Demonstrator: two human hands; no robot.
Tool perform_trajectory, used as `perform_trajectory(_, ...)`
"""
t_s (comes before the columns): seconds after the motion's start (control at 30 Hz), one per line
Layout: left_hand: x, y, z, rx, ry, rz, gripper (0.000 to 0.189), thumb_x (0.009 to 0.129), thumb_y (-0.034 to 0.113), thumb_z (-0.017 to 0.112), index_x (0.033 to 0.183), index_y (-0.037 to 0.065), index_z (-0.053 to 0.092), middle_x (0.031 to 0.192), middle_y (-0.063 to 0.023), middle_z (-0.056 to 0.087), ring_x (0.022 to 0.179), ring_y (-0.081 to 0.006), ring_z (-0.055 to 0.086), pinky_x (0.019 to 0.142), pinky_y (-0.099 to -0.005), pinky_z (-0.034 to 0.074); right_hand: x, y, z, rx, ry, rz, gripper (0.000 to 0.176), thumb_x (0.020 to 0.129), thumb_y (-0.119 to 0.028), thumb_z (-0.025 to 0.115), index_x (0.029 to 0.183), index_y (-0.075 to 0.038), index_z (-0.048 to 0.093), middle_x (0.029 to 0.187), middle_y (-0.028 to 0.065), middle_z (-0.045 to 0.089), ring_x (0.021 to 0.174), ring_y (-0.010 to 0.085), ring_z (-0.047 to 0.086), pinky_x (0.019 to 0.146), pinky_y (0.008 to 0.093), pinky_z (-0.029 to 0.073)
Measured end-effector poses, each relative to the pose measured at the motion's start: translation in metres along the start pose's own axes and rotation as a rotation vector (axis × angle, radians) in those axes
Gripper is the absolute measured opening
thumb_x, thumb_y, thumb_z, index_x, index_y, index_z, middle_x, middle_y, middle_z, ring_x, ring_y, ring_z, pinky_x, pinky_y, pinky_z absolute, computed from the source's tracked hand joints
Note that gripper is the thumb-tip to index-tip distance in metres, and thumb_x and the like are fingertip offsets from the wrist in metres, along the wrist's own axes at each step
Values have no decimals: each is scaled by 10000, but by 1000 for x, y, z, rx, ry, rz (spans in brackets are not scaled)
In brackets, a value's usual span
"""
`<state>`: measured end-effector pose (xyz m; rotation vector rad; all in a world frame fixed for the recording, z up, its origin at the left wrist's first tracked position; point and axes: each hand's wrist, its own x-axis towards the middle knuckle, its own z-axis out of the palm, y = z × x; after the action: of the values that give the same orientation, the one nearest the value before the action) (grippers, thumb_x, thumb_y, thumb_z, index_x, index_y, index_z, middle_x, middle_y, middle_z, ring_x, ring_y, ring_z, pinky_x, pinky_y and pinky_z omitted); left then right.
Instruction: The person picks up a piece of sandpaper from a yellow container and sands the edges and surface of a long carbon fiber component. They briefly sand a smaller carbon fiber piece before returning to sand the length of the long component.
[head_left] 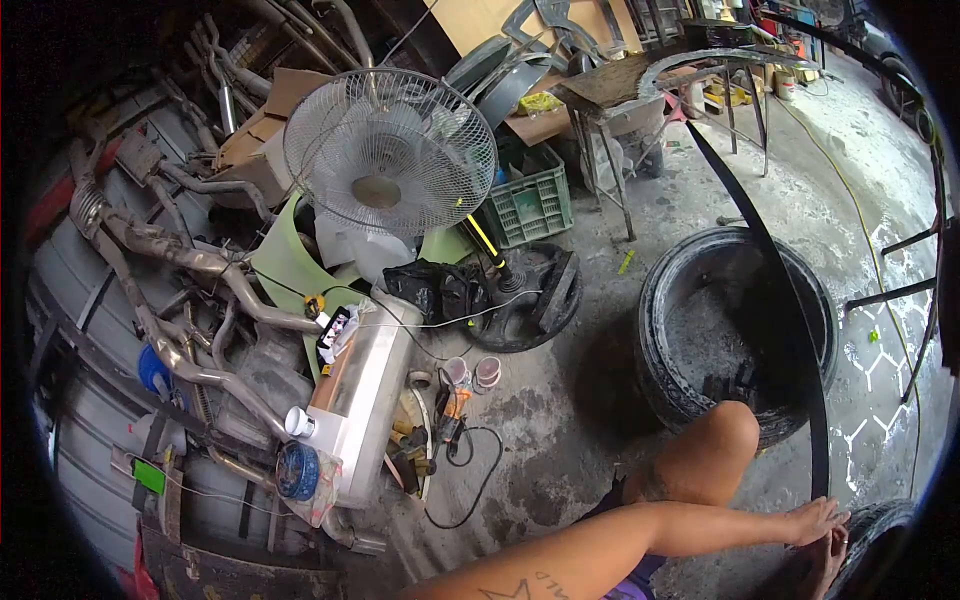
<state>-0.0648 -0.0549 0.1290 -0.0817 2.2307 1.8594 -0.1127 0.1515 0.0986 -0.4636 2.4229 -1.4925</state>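
A long, flat black strip (785, 275) runs from the upper middle down across a round black tub (655, 345) to my hands at the lower right. My left hand (812, 522) is closed at the strip's lower end, with the tattooed left forearm stretched across the bottom of the view. Just below it, my right hand (832, 560) is closed at the same end, its fingers against the left ones. The strip's tip is hidden by the fingers. My bent knee (715, 445) is beside the tub.
A black ring-shaped object (880, 535) lies beside my hands. Left of the tub are a wire-guarded fan (390, 150), a metal muffler (375, 400), an orange corded tool (455, 408) and two small cups. Metal pipes (190, 250) fill the left. A table (610, 85) and green crate (530, 205) are behind.
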Motion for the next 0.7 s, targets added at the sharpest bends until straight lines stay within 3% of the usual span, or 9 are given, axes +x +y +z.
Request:
perform_trajectory(0.13,-9,4,3,72,82,97,763,1067,571,376,1383,-122,416,1477,-391,401,1335,-508,480,1109,-502,410,-2,0,-1,-9,-8,18,572,870,-377,799,1352,-162,580,1243,159,642,1109,357,633,970,489,494)
perform_trajectory(0.2,-9,8,1,114,-1,72,833,1068,569,370,1488,-146,297,1561,-366,303,1395,-491,431,1174,-488,355,-1,1,-2,-4,-12,24,590,868,-379,804,1366,-163,572,1251,157,636,1113,360,628,973,486,492)
perform_trajectory(0.43,-2,4,6,150,13,65,779,1076,522,387,1546,-86,265,1467,-388,369,1272,-528,519,1116,-507,409,-4,8,-13,50,-61,63,654,862,-384,823,1415,-169,546,1280,149,618,1126,370,613,987,476,484)
perform_trajectory(0.53,30,-20,14,217,-48,197,708,1075,449,436,1580,-16,263,1297,-405,481,1112,-516,594,1022,-526,473,-2,29,-27,176,-154,154,682,860,-386,831,1436,-172,534,1292,146,610,1132,374,607,992,472,481)
perform_trajectory(0.57,48,-42,27,371,12,242,686,1059,391,475,1599,32,253,1194,-365,545,1024,-500,613,979,-528,492,-3,20,-28,39,-88,-2,438,921,-205,775,1309,-76,620,1211,149,648,1036,361,642,868,473,536)
perform_trajectory(0.6,58,-53,34,525,74,287,685,1042,333,514,1618,81,242,1091,-326,610,936,-485,632,936,-531,512,-3,-2,-25,39,-88,-2,438,921,-205,775,1309,-76,620,1211,149,648,1036,361,642,868,473,536)
perform_trajectory(0.63,55,-48,30,539,112,275,604,996,288,577,1548,105,413,899,-246,673,873,-416,666,854,-488,535,-1,-27,-21,-232,-87,-49,352,937,-229,723,1243,-76,642,1170,160,670,1035,358,655,885,481,532)
perform_trajectory(0.67,55,-47,28,539,111,276,604,996,288,577,1548,105,413,899,-246,673,873,-416,666,854,-488,535,-1,-48,-18,-502,-84,-95,285,953,-252,671,1177,-75,663,1128,172,691,1034,355,669,902,490,528)
perform_trajectory(0.7,56,-47,27,252,146,233,523,977,282,609,1447,80,503,865,-224,678,849,-376,678,829,-462,536,-4,-61,-19,-773,-79,-141,253,969,-275,619,1111,-75,684,1086,183,713,1033,352,682,919,498,524)
